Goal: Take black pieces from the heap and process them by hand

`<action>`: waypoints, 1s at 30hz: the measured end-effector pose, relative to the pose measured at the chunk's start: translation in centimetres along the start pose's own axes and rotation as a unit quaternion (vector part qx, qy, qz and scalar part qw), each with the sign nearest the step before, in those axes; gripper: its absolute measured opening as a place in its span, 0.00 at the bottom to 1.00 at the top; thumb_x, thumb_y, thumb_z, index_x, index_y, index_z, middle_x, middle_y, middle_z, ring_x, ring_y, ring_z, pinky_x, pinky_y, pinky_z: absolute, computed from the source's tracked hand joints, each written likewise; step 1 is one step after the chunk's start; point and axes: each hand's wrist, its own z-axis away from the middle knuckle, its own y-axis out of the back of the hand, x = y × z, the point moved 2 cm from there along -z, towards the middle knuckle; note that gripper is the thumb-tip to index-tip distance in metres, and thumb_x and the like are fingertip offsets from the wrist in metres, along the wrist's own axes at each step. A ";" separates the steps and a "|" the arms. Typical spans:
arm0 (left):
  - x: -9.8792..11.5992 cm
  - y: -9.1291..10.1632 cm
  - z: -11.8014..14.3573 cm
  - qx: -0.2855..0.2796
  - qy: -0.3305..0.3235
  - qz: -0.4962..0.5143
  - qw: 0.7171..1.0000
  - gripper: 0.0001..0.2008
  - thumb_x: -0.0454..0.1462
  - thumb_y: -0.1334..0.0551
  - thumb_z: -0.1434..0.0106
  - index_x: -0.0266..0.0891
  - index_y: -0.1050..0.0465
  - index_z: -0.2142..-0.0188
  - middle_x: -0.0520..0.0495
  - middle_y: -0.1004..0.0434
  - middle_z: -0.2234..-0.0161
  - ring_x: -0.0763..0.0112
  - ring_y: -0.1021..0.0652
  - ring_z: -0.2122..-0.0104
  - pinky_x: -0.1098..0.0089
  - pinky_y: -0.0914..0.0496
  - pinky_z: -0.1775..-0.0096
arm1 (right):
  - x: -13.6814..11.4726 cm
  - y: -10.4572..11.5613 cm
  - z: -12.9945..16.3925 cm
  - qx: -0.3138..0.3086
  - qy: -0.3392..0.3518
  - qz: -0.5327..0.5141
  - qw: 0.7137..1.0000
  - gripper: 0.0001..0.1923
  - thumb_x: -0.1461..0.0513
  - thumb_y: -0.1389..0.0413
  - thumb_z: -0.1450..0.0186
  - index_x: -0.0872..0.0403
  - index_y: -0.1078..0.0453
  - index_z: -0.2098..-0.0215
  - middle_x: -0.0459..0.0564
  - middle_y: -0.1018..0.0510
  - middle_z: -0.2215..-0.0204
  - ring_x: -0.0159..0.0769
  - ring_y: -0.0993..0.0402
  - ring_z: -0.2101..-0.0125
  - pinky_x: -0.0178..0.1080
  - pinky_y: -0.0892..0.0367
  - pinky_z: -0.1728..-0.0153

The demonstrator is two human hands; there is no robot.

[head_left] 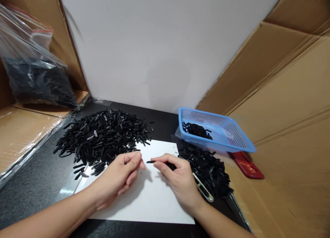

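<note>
Head view: a thin black strip [152, 161] is pinched by the right hand [180, 181] over a white sheet [152, 200]. Just beside it, the left hand [121, 176] is loosely curled, holding nothing visible. A black pile [103, 135] is heaped behind.

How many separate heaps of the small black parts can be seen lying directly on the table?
2. The large heap lies left, beyond the left hand. The smaller heap lies right, beside the right hand, under the blue basket; its hidden part may be larger.
</note>
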 end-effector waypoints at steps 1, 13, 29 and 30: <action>0.1 0.1 0.0 -0.001 0.008 0.019 1.000 0.19 0.53 0.42 0.36 0.40 0.31 0.72 0.62 0.48 0.88 0.81 0.56 0.87 0.75 0.62 0.84 | 0.2 0.0 0.0 0.001 -0.026 -0.018 0.999 0.08 0.56 0.36 0.41 0.53 0.19 0.70 0.45 0.25 0.80 0.31 0.35 0.81 0.34 0.39 0.80; 0.7 0.0 -0.2 -0.037 -0.009 0.062 0.997 0.11 0.40 0.35 0.37 0.39 0.27 0.56 0.54 0.31 0.73 0.81 0.43 0.80 0.74 0.53 0.77 | 0.8 0.0 -0.1 0.010 -0.094 -0.110 0.989 0.12 0.55 0.33 0.45 0.55 0.24 0.74 0.41 0.35 0.84 0.25 0.46 0.84 0.29 0.55 0.88; -0.4 -0.5 -0.7 -0.063 -0.102 -0.007 0.993 0.12 0.43 0.37 0.36 0.43 0.41 0.63 0.58 0.29 0.80 0.79 0.41 0.81 0.76 0.51 0.77 | 0.1 -0.8 0.1 -0.063 -0.037 -0.032 0.997 0.08 0.59 0.38 0.40 0.54 0.22 0.64 0.41 0.28 0.81 0.28 0.37 0.81 0.32 0.41 0.78; -0.3 -0.5 -0.7 -0.069 -0.101 -0.007 0.993 0.12 0.44 0.37 0.36 0.43 0.41 0.63 0.58 0.29 0.80 0.79 0.42 0.81 0.76 0.51 0.78 | -0.1 -0.8 0.1 -0.059 -0.013 -0.007 0.998 0.07 0.60 0.39 0.39 0.54 0.21 0.66 0.43 0.26 0.79 0.30 0.35 0.78 0.33 0.38 0.74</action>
